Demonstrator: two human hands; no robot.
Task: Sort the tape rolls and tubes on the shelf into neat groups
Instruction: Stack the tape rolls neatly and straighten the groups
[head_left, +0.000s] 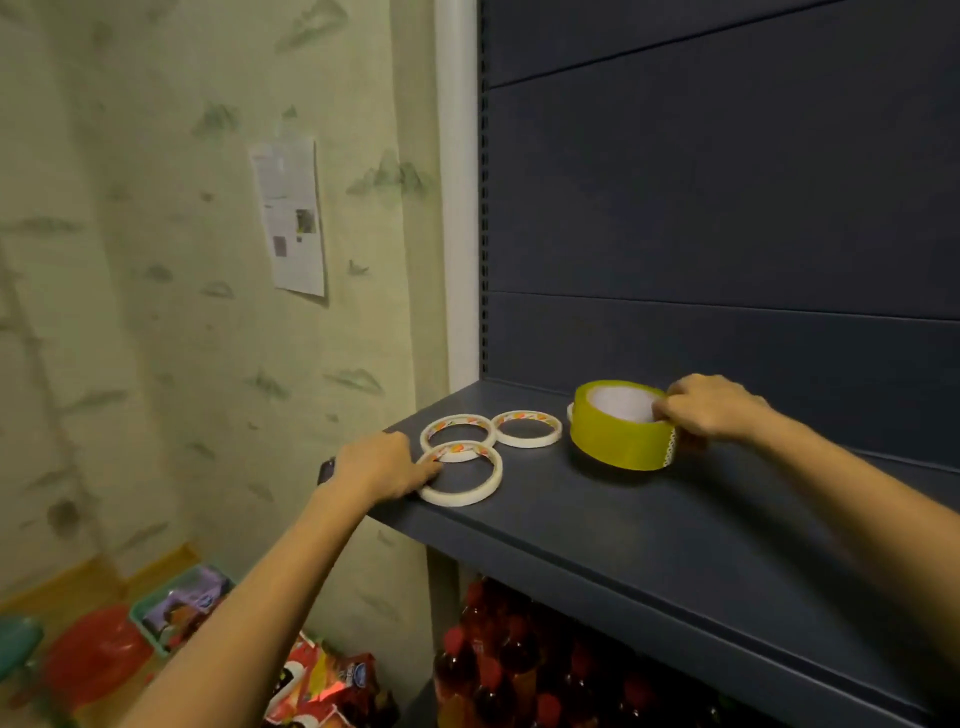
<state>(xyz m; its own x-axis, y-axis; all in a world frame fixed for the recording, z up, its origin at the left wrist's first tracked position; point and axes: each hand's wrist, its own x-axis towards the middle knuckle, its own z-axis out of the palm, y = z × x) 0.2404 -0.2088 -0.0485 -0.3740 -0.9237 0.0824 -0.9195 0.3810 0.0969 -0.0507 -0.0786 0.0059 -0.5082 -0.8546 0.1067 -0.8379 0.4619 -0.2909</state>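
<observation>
On the dark shelf (649, 530) the wide yellow tape roll (613, 447) lies flat with its core upright, just right of three thin white rings (527, 442). The right hand (714, 410) pinches its right wall, fingers hooked into the core. The left hand (384, 467) pinches the near ring (460, 498) at its left rim.

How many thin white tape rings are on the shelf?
3 rings: one at the left hand, one behind it, one further right. Another may hide behind the yellow roll.
</observation>
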